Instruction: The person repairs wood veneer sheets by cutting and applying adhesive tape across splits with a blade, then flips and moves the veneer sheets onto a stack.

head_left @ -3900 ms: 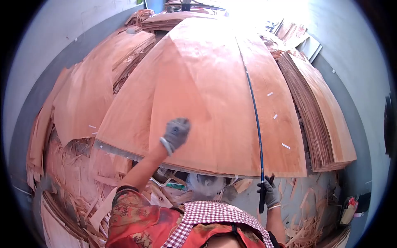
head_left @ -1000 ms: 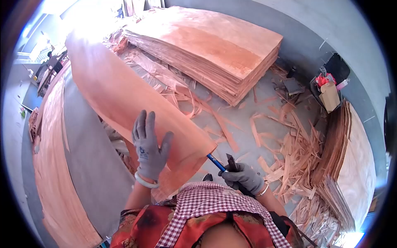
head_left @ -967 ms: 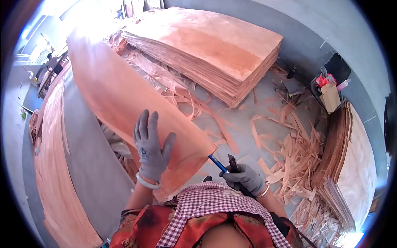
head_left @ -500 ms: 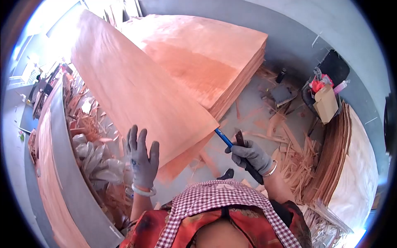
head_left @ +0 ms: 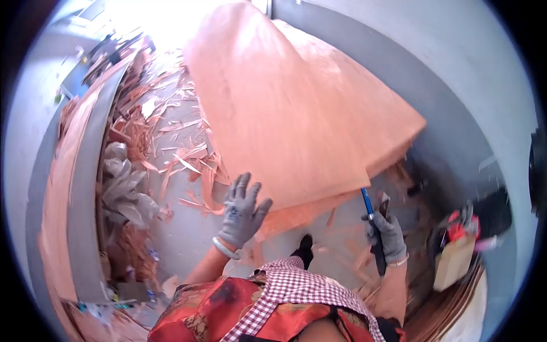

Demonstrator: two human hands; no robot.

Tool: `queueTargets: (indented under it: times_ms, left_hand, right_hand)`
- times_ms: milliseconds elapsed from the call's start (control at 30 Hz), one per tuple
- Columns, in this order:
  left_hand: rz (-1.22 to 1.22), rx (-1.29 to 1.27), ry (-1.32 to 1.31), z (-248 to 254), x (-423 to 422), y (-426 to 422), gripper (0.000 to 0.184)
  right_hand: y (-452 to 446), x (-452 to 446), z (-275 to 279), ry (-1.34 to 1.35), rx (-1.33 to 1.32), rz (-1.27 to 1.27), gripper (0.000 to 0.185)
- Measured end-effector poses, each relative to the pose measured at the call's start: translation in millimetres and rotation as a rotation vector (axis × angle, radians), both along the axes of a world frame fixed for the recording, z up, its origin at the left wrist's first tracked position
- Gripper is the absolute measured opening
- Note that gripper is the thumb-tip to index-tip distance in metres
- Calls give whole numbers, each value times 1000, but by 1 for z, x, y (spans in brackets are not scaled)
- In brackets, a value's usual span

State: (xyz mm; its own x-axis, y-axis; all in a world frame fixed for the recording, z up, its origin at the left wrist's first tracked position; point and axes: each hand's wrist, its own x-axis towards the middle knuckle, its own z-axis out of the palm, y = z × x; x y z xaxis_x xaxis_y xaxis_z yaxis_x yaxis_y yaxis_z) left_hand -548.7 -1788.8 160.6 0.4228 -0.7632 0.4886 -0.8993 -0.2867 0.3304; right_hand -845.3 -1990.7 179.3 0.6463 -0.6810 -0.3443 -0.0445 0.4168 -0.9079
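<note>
My left hand [head_left: 242, 214], in a grey glove, is held with its fingers spread beside the near left corner of a large thin wood sheet [head_left: 273, 125]; whether it touches the sheet is unclear. My right hand [head_left: 388, 236], also gloved, is closed round the black handle of a blue rod [head_left: 367, 202]. The rod's far part is hidden under the sheet. A small dark blade-like tool sticks up at the right thumb, blurred. The sheet lies over a stack of wood sheets [head_left: 376, 114] and hangs past its near side.
Wood scraps [head_left: 191, 157] litter the floor. Along the left runs a long grey-topped bench [head_left: 85, 188], with clear plastic bags [head_left: 128, 194] beside it. At the right are a cardboard box [head_left: 454, 262], a black chair [head_left: 491, 214] and more stacked sheets [head_left: 456, 308].
The view has turned and shifted toward the stack at the right. The sheet, carried on the rod, now covers much of that stack. Both hands have moved right in view; the left stays spread.
</note>
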Motion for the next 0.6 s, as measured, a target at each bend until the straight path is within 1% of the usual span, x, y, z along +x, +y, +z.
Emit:
queueTargets:
  times_ms: [100,133,233,267,367,467,533,600]
  left_hand:
    - [49,-27,48,-12,-1,-68,41]
    - [40,-38,92,-14,-3,-92,42]
    - [-21,19,90,-27,-6,-161,43]
    - [-45,43,100,-24,-9,-177,43]
    - [-76,75,122,-24,-14,-210,42]
    - [48,182,136,-48,-13,-230,41]
    - [182,247,197,-76,-19,-231,40]
    - [330,493,353,-119,-30,-223,41]
  right_hand:
    - [-74,10,0,86,43,-8,28]
    - [-101,13,0,128,-35,2,25]
    - [-174,28,1,155,-102,33,25]
    - [-194,30,-3,155,-99,40,24]
    - [-247,36,-15,177,-101,88,31]
    - [-311,45,-34,231,-149,109,30]
    - [-355,46,-53,246,-159,140,31]
    - [-399,44,-70,237,-128,170,33]
